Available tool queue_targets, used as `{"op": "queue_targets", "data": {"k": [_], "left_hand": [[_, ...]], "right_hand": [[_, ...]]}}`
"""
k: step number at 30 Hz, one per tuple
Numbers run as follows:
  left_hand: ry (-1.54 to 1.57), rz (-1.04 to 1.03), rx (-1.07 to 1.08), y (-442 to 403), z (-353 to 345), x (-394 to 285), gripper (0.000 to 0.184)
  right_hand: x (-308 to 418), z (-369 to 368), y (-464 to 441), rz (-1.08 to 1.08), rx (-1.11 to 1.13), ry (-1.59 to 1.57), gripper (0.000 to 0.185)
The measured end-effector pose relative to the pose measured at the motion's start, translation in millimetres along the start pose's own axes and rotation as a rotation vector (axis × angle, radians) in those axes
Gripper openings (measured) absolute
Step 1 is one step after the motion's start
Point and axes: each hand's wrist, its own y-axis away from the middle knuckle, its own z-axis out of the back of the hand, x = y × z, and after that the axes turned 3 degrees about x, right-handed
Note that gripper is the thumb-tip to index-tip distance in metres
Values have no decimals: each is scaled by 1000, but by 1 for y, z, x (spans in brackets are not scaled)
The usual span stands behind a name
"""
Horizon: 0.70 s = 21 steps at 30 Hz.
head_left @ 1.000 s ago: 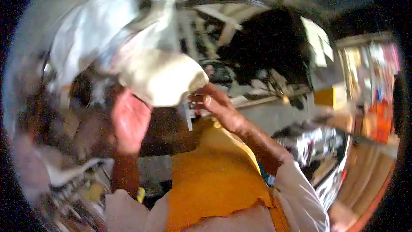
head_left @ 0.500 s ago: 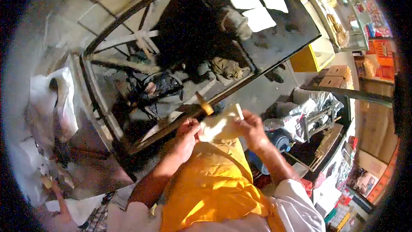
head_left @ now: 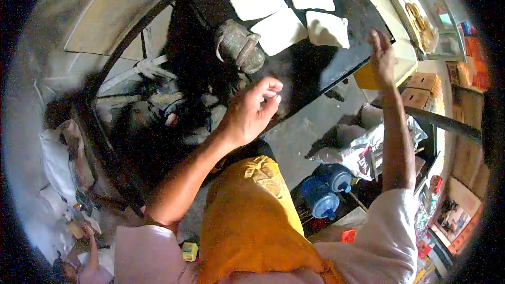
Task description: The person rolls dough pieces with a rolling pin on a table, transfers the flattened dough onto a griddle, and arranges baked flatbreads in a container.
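Your left hand (head_left: 255, 110) could pass along the near strip of the black griddle (head_left: 311, 71), but dough sheets (head_left: 279, 31) and what looks like a battered pot (head_left: 239, 46) obstruct farther in.

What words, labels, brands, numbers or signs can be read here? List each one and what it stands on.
No text can be read with certainty.
Silver bag: dark and red printing, too blurred to read.
Orange packaging, far right: any lettering is too small to read.
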Motion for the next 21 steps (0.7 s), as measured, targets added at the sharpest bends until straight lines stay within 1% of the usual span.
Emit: {"op": "queue_targets", "data": {"k": [1,2,3,4,5,6,8,9,10,12,13,14,16,17,18,20,21], "left_hand": [[-40,16,-5,-4,-6,7,28],[-40,23,-3,-8,-11,13,28],[-199,-64,0,-17,-13,13,33],[-361,-152,4,-27,-15,14,37],[-432,-173,11,-39,-16,13,43],[-439,-174,9,-52,-19,18,43],[-587,-213,-47,-76,-26,33,50],[-786,-143,-1,-87,-20,20,59],[-904,-110,-32,-100,-22,27,64],[-1011,-128,-93,-123,-19,39,66],[-1050,-118,-102,-133,-17,51,72],[-1117,-126,-142,-142,-17,63,70],[-1127,-25,-25,-155,-8,53,66],[-1133,-52,-43,-160,-7,54,61],[-1131,-51,-40,-161,-8,55,61],[-1123,-58,-43,-162,-6,56,60],[-1118,-97,-53,-161,-5,58,57]], "right_hand": [[4,-11,9,11,46,-55,56],[-24,-25,11,33,109,136,52],[-42,-34,11,63,226,214,51],[-59,-49,9,323,183,504,52],[-73,-53,1,327,180,497,52],[-72,-60,-4,404,161,559,56],[-64,-74,-11,555,128,688,63],[-51,-78,-12,623,52,781,65],[-55,-78,-18,624,52,781,65],[-63,-80,-30,721,262,896,66],[-41,-76,-30,754,278,868,66],[-42,-75,-39,755,281,868,66],[-46,-77,-60,763,361,711,66],[-46,-78,-67,726,384,734,69],[-55,-78,-71,723,387,734,69],[-74,-82,-77,738,160,778,75],[-80,-86,-80,698,92,848,80]]}}
